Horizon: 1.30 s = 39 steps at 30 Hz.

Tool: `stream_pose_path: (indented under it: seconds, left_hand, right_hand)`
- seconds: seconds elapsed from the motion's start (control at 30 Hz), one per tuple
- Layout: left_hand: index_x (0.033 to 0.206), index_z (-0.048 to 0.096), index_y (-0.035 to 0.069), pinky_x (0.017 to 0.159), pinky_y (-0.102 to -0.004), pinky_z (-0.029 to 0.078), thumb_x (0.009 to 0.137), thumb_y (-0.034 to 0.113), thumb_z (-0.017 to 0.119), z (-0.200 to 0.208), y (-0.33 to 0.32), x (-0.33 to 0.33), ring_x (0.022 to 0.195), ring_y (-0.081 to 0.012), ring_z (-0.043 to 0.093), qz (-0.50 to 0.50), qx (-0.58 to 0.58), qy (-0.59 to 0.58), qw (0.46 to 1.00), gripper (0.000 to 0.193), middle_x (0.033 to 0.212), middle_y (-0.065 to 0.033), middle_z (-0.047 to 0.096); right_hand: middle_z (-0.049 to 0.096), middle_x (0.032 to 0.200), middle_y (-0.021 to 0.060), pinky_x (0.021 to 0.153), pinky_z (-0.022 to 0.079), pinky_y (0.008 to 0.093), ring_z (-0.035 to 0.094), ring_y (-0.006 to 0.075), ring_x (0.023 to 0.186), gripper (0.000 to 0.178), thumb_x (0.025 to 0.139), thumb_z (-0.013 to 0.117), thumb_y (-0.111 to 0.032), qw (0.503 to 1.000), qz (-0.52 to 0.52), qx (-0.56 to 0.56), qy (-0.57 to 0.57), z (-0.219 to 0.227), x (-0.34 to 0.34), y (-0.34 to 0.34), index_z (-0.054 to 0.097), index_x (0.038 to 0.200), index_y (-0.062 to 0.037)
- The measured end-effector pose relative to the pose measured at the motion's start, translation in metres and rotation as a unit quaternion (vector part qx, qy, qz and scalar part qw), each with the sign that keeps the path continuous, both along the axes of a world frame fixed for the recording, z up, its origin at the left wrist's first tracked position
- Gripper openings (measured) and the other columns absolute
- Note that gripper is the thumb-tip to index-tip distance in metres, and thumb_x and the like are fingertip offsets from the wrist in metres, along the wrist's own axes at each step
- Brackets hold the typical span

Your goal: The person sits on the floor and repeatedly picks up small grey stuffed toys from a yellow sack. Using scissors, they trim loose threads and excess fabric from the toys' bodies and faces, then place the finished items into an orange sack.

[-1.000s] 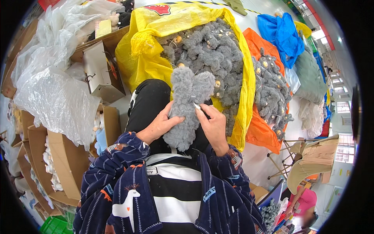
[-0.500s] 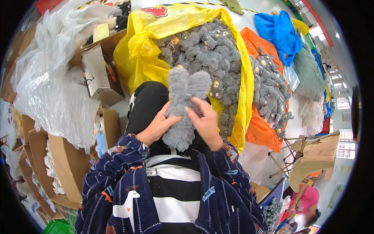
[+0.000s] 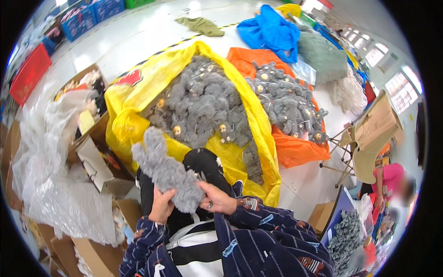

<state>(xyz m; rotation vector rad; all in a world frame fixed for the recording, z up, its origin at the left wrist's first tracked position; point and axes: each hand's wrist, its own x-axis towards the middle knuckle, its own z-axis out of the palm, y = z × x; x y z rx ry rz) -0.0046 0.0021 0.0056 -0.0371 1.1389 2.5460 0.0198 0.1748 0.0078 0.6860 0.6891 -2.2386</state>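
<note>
Both my hands grip a grey fluffy plush toy (image 3: 167,171) over my lap. My left hand (image 3: 161,206) clasps its lower end from the left, and my right hand (image 3: 217,199) holds it from the right. The toy tilts up and to the left, its long ears pointing toward the yellow bag (image 3: 124,124). That big yellow bag lies open in front of me, full of the same grey plush toys (image 3: 203,104).
An orange bag (image 3: 295,147) with more grey toys (image 3: 286,104) lies to the right. Clear plastic sheeting (image 3: 50,152) and open cardboard boxes (image 3: 97,161) crowd the left. A folding stool (image 3: 364,138) and another person in pink (image 3: 392,182) are at the right. Blue cloth (image 3: 272,30) lies beyond.
The view has swung, so the bags now sit further up and right. The plush toy has tipped from upright to leaning left, and both hands have slid down to its lower end.
</note>
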Motion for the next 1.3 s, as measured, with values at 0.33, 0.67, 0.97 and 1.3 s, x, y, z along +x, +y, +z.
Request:
stream_pose_path:
  seconds: [0.33, 0.67, 0.97, 1.3]
  left_hand:
    - [0.133, 0.026, 0.009, 0.090, -0.0367, 0.040, 0.071, 0.000, 0.052, 0.001, -0.002, 0.003, 0.113, -0.0248, 0.044, -0.075, 0.015, -0.018, 0.997, 0.067, 0.128, -0.0118, 0.038]
    - [0.123, 0.040, 0.005, 0.079, -0.0314, 0.047, 0.086, 0.006, 0.046, -0.003, 0.002, 0.001, 0.091, -0.0205, 0.057, -0.093, -0.046, -0.035, 0.994, 0.037, 0.108, -0.0109, 0.055]
    - [0.115, 0.046, 0.004, 0.075, -0.0297, 0.048, 0.086, 0.005, 0.046, 0.006, -0.002, -0.003, 0.087, -0.0190, 0.058, -0.077, -0.099, -0.043, 0.991, 0.029, 0.101, -0.0097, 0.057]
    - [0.114, 0.046, 0.004, 0.080, -0.0267, 0.044, 0.087, 0.005, 0.047, -0.004, -0.010, -0.010, 0.091, -0.0154, 0.056, -0.148, -0.157, -0.073, 0.974, 0.027, 0.103, -0.0088, 0.057]
  right_hand:
    - [0.058, 0.082, 0.0022, 0.064, 0.044, 0.0257, 0.053, 0.0093, 0.073, 0.021, 0.080, 0.060, -0.023, 0.868, -0.069, 0.387, 0.303, 0.049, -0.022, 0.051, 0.057, 0.091, -0.0043]
    - [0.059, 0.075, 0.0030, 0.061, 0.042, 0.0212, 0.052, 0.0072, 0.066, 0.038, 0.083, 0.058, -0.021, 0.518, -0.341, 0.704, 0.347, 0.118, -0.074, 0.234, 0.047, 0.111, 0.0024]
    - [0.060, 0.095, 0.0184, 0.076, 0.046, 0.0379, 0.058, 0.0314, 0.088, 0.042, 0.074, 0.062, -0.037, 0.605, 0.029, 0.703, 0.373, -0.111, -0.072, 0.137, 0.060, 0.098, -0.0029]
    - [0.057, 0.103, 0.0228, 0.081, 0.044, 0.0420, 0.054, 0.0369, 0.096, 0.063, 0.067, 0.068, -0.035, 0.595, 0.351, 0.679, 0.250, -0.192, -0.109, 0.098, 0.046, 0.117, -0.0036]
